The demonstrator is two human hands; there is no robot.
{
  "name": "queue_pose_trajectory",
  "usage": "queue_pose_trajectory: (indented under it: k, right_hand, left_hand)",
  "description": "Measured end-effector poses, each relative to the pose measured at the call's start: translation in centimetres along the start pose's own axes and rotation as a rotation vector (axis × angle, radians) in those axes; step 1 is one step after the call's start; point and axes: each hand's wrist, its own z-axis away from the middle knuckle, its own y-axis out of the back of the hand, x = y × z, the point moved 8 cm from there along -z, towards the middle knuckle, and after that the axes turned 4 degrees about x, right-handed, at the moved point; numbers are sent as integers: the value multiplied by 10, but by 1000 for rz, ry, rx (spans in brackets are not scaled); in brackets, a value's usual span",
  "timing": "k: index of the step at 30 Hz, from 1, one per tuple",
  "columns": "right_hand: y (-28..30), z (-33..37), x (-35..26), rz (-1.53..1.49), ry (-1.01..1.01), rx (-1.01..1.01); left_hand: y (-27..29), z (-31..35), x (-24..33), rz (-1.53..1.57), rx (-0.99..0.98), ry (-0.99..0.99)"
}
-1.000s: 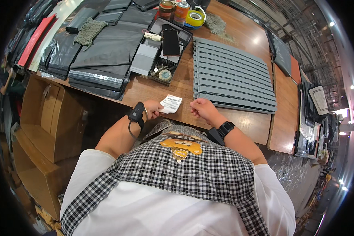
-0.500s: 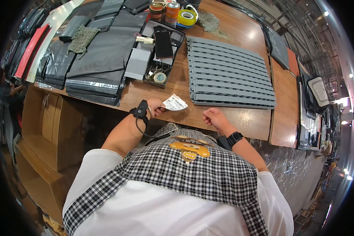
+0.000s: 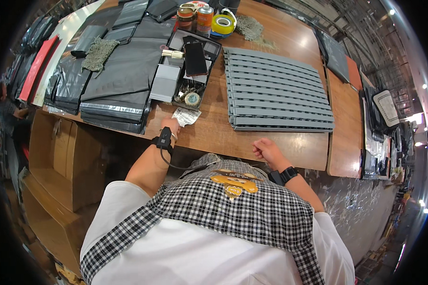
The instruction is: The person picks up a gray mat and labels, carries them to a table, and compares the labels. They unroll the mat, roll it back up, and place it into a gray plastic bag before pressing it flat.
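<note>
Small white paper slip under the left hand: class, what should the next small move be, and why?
Probably lift the small white paper slip clear of the brown wooden table. The left hand pinches its near edge while it lies flat beside the black tray of small items. The right hand, loosely curled, rests apart on the table edge.
</note>
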Motion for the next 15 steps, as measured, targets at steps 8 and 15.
queue_pose_trajectory:
  k: [8,15]
  right_hand:
    - [-3,1,-3,18,-11,-6]
    - [54,0,15,73,20,115]
  left_hand:
    - [12,-16,27,-649,-120,-163]
    - [4,72,129,-1045,-52,-848]
